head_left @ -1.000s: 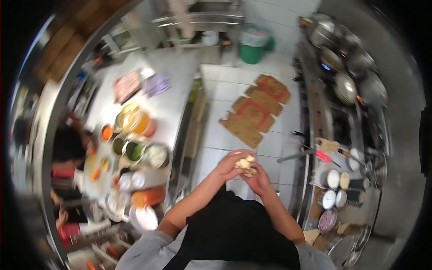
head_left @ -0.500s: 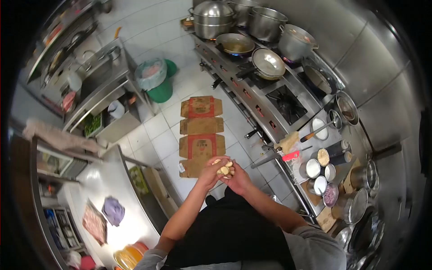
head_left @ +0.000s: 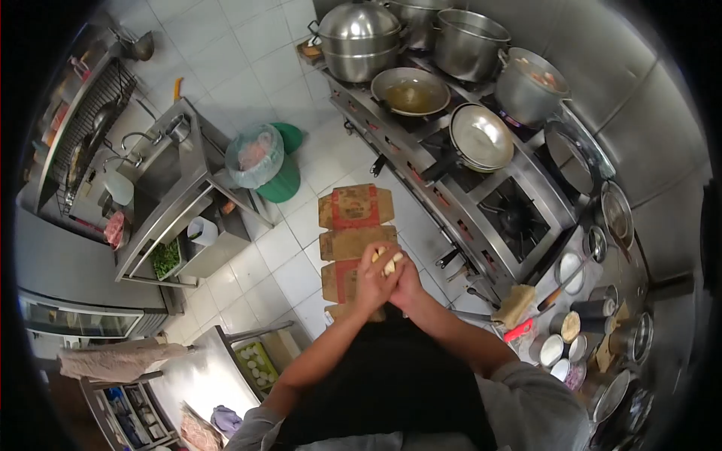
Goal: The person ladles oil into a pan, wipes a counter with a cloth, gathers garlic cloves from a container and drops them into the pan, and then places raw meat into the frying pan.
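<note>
Several pale yellow pieces (head_left: 388, 261) are cupped between my two hands, in front of my black apron. My left hand (head_left: 371, 279) wraps round them from the left. From the right, my right hand (head_left: 407, 279) presses against it, and the fingers of the two hands overlap. The undersides of the pieces and the palms are hidden. Below the hands, flattened cardboard (head_left: 356, 244) with red print lies on the tiled floor.
A stove (head_left: 451, 173) with a pan of oil (head_left: 411, 92), stacked pans (head_left: 481, 137) and large pots runs along the right. A green bin (head_left: 278, 179) stands ahead, left of the cardboard. A metal sink table (head_left: 169, 177) is at left, a steel counter (head_left: 203, 379) lower left.
The view has swung from the left counter towards the stove and sink. My hands have closed more tightly round the yellow pieces, which show less than before.
</note>
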`<state>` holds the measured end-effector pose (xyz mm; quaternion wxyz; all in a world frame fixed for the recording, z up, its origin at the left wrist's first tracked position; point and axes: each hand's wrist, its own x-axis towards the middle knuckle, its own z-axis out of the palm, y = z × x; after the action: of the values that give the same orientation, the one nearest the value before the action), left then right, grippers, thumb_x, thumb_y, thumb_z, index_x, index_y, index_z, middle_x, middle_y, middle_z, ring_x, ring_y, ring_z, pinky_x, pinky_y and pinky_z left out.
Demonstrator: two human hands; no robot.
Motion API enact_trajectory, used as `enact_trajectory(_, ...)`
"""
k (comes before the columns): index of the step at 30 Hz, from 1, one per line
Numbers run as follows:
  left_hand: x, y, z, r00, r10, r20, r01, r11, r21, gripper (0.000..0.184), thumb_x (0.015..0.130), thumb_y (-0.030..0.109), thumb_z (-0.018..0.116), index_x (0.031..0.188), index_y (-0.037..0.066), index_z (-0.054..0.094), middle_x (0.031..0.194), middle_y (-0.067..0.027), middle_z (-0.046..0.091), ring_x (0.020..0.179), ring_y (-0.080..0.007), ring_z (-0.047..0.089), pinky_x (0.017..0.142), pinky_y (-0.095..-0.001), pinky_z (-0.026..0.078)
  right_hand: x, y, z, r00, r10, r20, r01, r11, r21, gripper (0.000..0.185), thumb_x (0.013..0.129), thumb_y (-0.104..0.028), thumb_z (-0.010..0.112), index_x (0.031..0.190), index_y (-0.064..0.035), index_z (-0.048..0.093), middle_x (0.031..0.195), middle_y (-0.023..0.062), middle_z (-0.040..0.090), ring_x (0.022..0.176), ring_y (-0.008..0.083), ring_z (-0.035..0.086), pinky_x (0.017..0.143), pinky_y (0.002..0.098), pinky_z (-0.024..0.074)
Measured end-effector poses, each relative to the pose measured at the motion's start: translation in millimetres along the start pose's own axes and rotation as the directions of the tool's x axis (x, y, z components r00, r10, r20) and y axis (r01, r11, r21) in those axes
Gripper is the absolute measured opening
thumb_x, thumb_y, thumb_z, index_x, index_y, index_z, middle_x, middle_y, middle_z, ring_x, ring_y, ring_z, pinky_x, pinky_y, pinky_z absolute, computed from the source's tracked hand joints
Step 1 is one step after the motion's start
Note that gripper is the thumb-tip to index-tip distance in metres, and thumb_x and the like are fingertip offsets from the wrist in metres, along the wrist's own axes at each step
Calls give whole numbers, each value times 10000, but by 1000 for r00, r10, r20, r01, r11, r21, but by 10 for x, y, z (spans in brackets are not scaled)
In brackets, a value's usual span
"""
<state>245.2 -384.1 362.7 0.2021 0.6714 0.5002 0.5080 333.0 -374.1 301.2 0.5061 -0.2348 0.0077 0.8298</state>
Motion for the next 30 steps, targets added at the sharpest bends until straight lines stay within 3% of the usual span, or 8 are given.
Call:
enact_trajectory(3,498,-284,-103,998,4,-65,1,996,84,251,718,71,735,954,25,663,1001,-132,573,878,-289,594,726,-360,500,677,-35,152,994,66,86,-71,996,51,335,956,-383,417,1079,-110,567,1054,54,622,1004,194,591,882,349,484)
enact_trajectory(8,1255,-973,-147,990,143,10,-143,984,110,270,718,104,720,979,72,660,1029,-107,565,906,-291,572,738,-389,470,1440,-295,640,978,96,187,-106,993,48,333,954,-349,415,1121,-95,552,1093,60,605,1009,213,585,881,362,481)
enact_trajectory(11,1784,-1341,-37,972,223,76,-229,971,73,271,718,129,720,977,90,653,1028,-102,568,918,-293,568,745,-389,470,1924,-491,631,942,-131,310,214,944,-251,134,900,-201,473,988,-104,499,947,37,524,865,186,509,761,325,436)
enact_trajectory(15,2449,-1551,43,940,300,163,-303,953,-7,253,730,157,711,968,98,645,1008,-101,568,921,-295,565,743,-388,478,2420,-775,720,969,-209,133,215,976,-34,215,921,-266,447,1038,-98,513,1001,52,548,922,201,530,810,341,445)
enact_trajectory(20,3190,-1716,314,889,383,252,-366,924,-114,260,753,194,702,972,67,643,981,-110,557,888,-296,559,721,-387,482,2946,-1188,737,946,-324,-21,324,941,97,319,949,-346,415,1101,-91,530,1068,71,578,993,219,556,872,362,457)
enact_trajectory(26,4036,-2158,1027,856,431,286,-399,902,-165,246,796,236,669,970,63,647,943,-123,529,879,-307,557,690,-385,481,3511,-2048,1117,923,-371,-103,377,925,51,363,959,-409,412,1075,-102,569,1061,60,621,1008,213,590,898,364,473)
enact_trajectory(28,4398,-2196,1253,857,432,282,-409,902,-138,223,791,224,668,924,49,630,906,-117,519,871,-307,541,691,-393,477,3853,-2407,986,914,-392,-106,398,916,48,434,989,-426,342,1169,-64,500,1130,101,584,1064,244,563,928,384,455)
enact_trajectory(30,4691,-2439,1558,891,325,316,-308,946,-105,227,817,251,641,914,45,632,927,-134,530,885,-330,542,728,-415,463,4157,-2767,1099,917,-369,-154,372,928,-9,410,998,-396,334,1174,-61,493,1136,107,580,1060,249,566,933,380,453)
